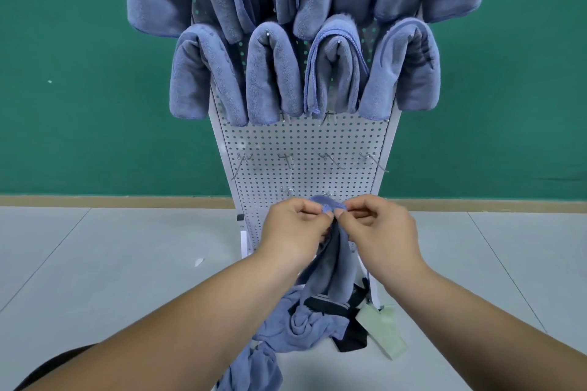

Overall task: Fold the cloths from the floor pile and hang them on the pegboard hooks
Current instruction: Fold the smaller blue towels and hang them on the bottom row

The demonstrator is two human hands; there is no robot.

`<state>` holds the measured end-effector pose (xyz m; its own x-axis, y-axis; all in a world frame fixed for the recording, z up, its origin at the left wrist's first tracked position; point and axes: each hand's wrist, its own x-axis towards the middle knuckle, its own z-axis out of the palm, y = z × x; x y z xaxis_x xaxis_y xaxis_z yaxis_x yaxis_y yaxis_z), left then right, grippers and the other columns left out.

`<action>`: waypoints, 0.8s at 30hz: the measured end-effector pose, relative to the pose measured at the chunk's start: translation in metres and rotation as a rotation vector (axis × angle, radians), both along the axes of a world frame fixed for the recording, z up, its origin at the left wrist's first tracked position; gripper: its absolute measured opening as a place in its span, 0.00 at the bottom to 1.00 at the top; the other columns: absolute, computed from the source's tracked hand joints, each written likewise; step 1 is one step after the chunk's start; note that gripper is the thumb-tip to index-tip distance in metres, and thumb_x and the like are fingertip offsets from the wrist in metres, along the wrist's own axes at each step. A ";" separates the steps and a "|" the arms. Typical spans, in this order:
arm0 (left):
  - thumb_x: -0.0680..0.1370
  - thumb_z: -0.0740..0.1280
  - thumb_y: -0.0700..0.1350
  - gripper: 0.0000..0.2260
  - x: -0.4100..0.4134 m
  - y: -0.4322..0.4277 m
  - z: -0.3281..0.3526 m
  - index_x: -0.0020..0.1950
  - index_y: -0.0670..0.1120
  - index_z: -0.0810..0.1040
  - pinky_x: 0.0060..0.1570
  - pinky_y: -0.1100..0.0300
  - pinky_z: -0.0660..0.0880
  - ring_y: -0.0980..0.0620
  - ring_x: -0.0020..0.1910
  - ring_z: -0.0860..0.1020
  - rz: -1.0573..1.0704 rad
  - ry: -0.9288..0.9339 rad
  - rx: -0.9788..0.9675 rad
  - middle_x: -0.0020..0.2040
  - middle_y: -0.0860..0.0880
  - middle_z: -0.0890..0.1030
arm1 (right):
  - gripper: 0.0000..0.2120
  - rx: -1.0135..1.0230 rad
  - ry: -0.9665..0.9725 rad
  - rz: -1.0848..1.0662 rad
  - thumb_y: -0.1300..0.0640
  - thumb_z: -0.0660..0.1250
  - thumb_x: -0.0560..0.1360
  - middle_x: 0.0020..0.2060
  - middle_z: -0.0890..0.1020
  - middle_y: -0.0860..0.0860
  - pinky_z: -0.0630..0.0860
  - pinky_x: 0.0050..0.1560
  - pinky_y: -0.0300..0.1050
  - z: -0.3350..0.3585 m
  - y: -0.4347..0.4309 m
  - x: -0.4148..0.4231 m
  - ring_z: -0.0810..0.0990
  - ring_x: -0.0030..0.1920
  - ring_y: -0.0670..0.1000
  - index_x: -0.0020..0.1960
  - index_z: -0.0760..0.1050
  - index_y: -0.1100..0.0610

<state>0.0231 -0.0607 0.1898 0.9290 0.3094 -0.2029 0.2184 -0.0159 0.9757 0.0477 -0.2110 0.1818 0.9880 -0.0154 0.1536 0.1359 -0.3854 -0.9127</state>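
A blue cloth (333, 263) hangs from both my hands in front of the white pegboard (305, 143). My left hand (295, 225) and my right hand (378, 225) pinch its top edge side by side, close to a low hook (328, 193). The rest of the cloth trails down to the floor pile (298, 324) of blue cloths. Several folded blue cloths (273, 73) hang on the upper hooks in two rows. A row of bare hooks (286, 159) crosses the middle of the board.
A dark striped item (346, 308) and a pale green tag (381, 330) lie on the grey tiled floor beside the pile, near the board's right leg. A green wall stands behind. The board's white foot (244, 243) is at lower left.
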 end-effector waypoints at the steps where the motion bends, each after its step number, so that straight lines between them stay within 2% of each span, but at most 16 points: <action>1: 0.75 0.78 0.45 0.04 0.000 -0.001 -0.001 0.46 0.47 0.85 0.54 0.40 0.84 0.42 0.45 0.88 -0.016 -0.009 0.019 0.41 0.45 0.88 | 0.03 -0.029 -0.010 -0.002 0.53 0.78 0.75 0.36 0.86 0.39 0.80 0.46 0.39 0.000 0.001 -0.001 0.85 0.39 0.41 0.44 0.85 0.47; 4: 0.70 0.75 0.50 0.05 -0.001 -0.001 -0.003 0.44 0.51 0.86 0.55 0.41 0.83 0.45 0.46 0.87 -0.041 -0.017 0.048 0.42 0.47 0.88 | 0.03 -0.057 -0.011 0.002 0.54 0.78 0.76 0.37 0.86 0.38 0.77 0.44 0.34 -0.001 0.001 -0.003 0.84 0.38 0.39 0.45 0.85 0.46; 9: 0.71 0.71 0.51 0.05 0.000 -0.003 -0.006 0.42 0.54 0.86 0.57 0.42 0.83 0.45 0.47 0.87 -0.069 -0.021 0.071 0.42 0.48 0.88 | 0.04 -0.143 -0.087 0.021 0.54 0.76 0.77 0.41 0.86 0.40 0.74 0.43 0.26 -0.002 0.003 -0.010 0.82 0.42 0.37 0.47 0.83 0.45; 11: 0.73 0.68 0.49 0.07 0.000 -0.003 -0.006 0.43 0.52 0.86 0.57 0.40 0.83 0.44 0.45 0.86 -0.088 -0.025 0.110 0.40 0.47 0.87 | 0.06 -0.196 -0.141 0.032 0.52 0.77 0.75 0.45 0.85 0.41 0.75 0.46 0.27 -0.004 0.004 -0.013 0.82 0.43 0.38 0.49 0.82 0.44; 13: 0.72 0.65 0.51 0.12 0.000 -0.004 -0.004 0.45 0.46 0.85 0.57 0.34 0.81 0.44 0.41 0.82 -0.132 -0.037 0.153 0.41 0.39 0.84 | 0.09 -0.224 -0.185 0.038 0.51 0.79 0.72 0.45 0.82 0.41 0.75 0.46 0.29 -0.006 0.004 -0.014 0.81 0.44 0.39 0.50 0.82 0.45; 14: 0.70 0.64 0.53 0.16 0.000 -0.005 -0.002 0.46 0.44 0.85 0.58 0.32 0.79 0.44 0.41 0.81 -0.155 -0.037 0.159 0.44 0.35 0.83 | 0.10 -0.227 -0.190 0.034 0.51 0.80 0.71 0.44 0.82 0.41 0.75 0.45 0.30 -0.006 0.003 -0.013 0.81 0.44 0.40 0.49 0.80 0.46; 16: 0.70 0.65 0.54 0.16 -0.001 -0.005 0.003 0.46 0.47 0.86 0.59 0.35 0.80 0.39 0.45 0.83 -0.191 -0.043 0.187 0.47 0.37 0.84 | 0.11 -0.239 -0.172 0.025 0.52 0.80 0.72 0.43 0.82 0.42 0.76 0.45 0.33 -0.006 -0.001 -0.008 0.80 0.44 0.40 0.46 0.78 0.46; 17: 0.71 0.65 0.52 0.12 -0.001 -0.003 0.005 0.46 0.50 0.87 0.58 0.39 0.81 0.40 0.48 0.84 -0.193 -0.053 0.224 0.46 0.41 0.86 | 0.10 -0.245 -0.162 0.028 0.53 0.80 0.73 0.43 0.83 0.42 0.76 0.45 0.34 -0.006 -0.003 -0.005 0.80 0.43 0.40 0.46 0.78 0.46; 20: 0.75 0.67 0.45 0.08 0.001 0.013 0.003 0.50 0.56 0.81 0.48 0.52 0.82 0.52 0.43 0.84 -0.163 -0.080 0.441 0.41 0.55 0.86 | 0.08 -0.241 -0.137 0.041 0.55 0.77 0.76 0.42 0.84 0.41 0.75 0.44 0.31 -0.001 -0.009 0.003 0.80 0.43 0.40 0.45 0.79 0.46; 22: 0.77 0.69 0.44 0.11 0.003 0.026 -0.001 0.54 0.59 0.76 0.41 0.57 0.78 0.55 0.40 0.81 -0.207 -0.079 0.648 0.41 0.56 0.83 | 0.07 -0.207 -0.121 0.053 0.55 0.76 0.77 0.42 0.84 0.40 0.72 0.42 0.26 0.003 -0.014 0.006 0.80 0.44 0.39 0.47 0.80 0.46; 24: 0.78 0.70 0.47 0.11 0.006 0.038 -0.008 0.56 0.61 0.75 0.42 0.56 0.76 0.54 0.42 0.79 -0.259 -0.064 0.812 0.43 0.56 0.80 | 0.05 -0.189 -0.106 0.077 0.55 0.75 0.78 0.43 0.85 0.39 0.71 0.42 0.25 0.007 -0.018 0.009 0.81 0.44 0.39 0.48 0.81 0.46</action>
